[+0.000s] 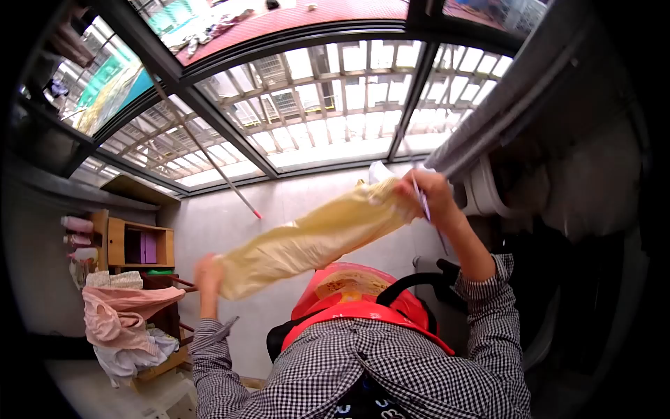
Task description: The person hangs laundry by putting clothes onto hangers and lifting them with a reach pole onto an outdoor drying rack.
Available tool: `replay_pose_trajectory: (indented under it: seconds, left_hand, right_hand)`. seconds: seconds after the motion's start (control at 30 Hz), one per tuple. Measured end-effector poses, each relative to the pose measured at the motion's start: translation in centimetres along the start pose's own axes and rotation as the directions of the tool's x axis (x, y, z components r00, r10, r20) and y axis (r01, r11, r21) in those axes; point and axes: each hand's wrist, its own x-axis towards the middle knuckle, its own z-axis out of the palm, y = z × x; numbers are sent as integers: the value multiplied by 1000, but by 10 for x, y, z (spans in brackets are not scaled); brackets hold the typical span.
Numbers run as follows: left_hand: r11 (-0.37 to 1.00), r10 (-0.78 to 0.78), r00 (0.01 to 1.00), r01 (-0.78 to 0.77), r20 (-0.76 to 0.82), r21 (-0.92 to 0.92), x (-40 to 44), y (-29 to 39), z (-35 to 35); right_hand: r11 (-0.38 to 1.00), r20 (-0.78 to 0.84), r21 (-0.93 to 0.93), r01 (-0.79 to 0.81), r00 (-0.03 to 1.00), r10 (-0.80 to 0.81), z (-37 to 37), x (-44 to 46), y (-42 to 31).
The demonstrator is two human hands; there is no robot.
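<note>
A pale yellow cloth garment (307,241) is stretched at a slant in front of me, its right end higher than its left. My right hand (427,194) is closed around the upper end. A thin purple and white strip (421,199), possibly part of a hanger, shows beside those fingers. At the lower end, my left hand (209,276) grips the cloth, somewhat blurred by motion. Below the garment, close to my body, is a red object (335,279) with a yellowish patterned part; its kind is unclear.
A pole (209,153) with a red tip leans against the window frame (230,129). To the left, pink and white clothes (125,318) hang over a chair near a small wooden cabinet (167,246). A grey curtain (509,105) and a white bin-like object (486,187) stand right.
</note>
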Motion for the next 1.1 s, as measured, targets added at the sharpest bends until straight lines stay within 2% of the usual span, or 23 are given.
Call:
replay_pose_trajectory:
  seconds: [0.03,0.07,0.1,0.13,0.17,0.23,0.3,0.37,0.43,0.47,0.5,0.57,0.63,0.67,0.77,0.8,0.87,0.9,0.93,0.97,1.0,1.03,1.1]
  left_hand:
    - [966,256,967,-255,-1,-44,-11,16,10]
    - [860,451,893,-433,3,-268,-26,49,4]
    - [690,625,775,-603,-91,-401,-41,82,0]
    - [475,695,692,-646,-196,-598,-65,125,-26]
    - [309,719,626,-676,-300,-670,-84,153,-42]
    - [129,847,522,-382,-98,-915,-98,172,-66]
    - [215,871,478,-172,110,-961,-94,167,-66]
    - [267,900,408,-241,152,-933,-91,145,-65]
    - [193,932,343,-191,119,-962,-89,129,-50]
    - [186,924,360,-126,130,-974,-91,126,-50]
    - [191,927,355,-174,120,-966,-87,123,-48]
    - [37,919,394,-51,14,-998,-84,120,-58]
    - [64,954,298,-92,33,-994,-72,106,-61]
    - [154,961,253,-157,111,-976,-64,95,-54]
    - [237,919,381,-323,103,-916,-54,53,-70]
    - [306,888,424,-259,177,-916,-52,35,-84]
    - [562,768,583,-413,267,-717,-32,-7,-72]
    - [645,692,680,-435,240,-628,-24,-27,-65]
    - [724,611,767,-438,198,-533,-18,-43,-65]
    - [700,471,882,-370,5,-611,-15,-55,-66]
    - [609,288,956,-231,-61,-759,-9,-65,-67]
    - [632,184,982,-153,-44,-760,-7,-70,-94]
    - [589,331,894,-446,-302,-674,12,-90,-94]
  right_hand:
    - [998,95,32,54,994,-57,7,6,-19]
    - [982,166,91,167,969,-180,19,13,-42]
    - [948,229,159,277,924,-308,32,18,-64]
    - [917,303,127,378,866,-399,46,19,-80]
    - [870,377,103,481,791,-482,60,21,-95]
    - [846,435,157,509,734,-522,73,28,-117]
    - [885,421,174,432,780,-463,76,34,-123]
    - [911,450,165,378,793,-411,78,41,-122]
    - [905,446,179,387,787,-425,88,51,-135]
    - [902,433,214,376,791,-432,98,54,-141]
    - [886,439,264,381,771,-462,110,58,-145]
    - [828,422,311,467,713,-561,134,70,-162]
    - [800,485,306,516,639,-597,153,83,-176]
    - [781,490,315,539,613,-620,163,89,-184]
    - [759,481,360,543,588,-650,193,105,-204]
    - [760,481,370,535,589,-649,205,110,-205]
    - [769,477,413,487,604,-639,226,120,-209]
    - [775,470,446,447,620,-628,237,127,-212]
    - [779,465,477,407,635,-617,245,136,-215]
    - [816,545,471,336,616,-568,247,150,-220]
    - [818,540,493,295,634,-554,258,163,-220]
    - [820,539,516,247,650,-535,271,176,-221]
    - [889,667,456,-34,675,-316,288,201,-237]
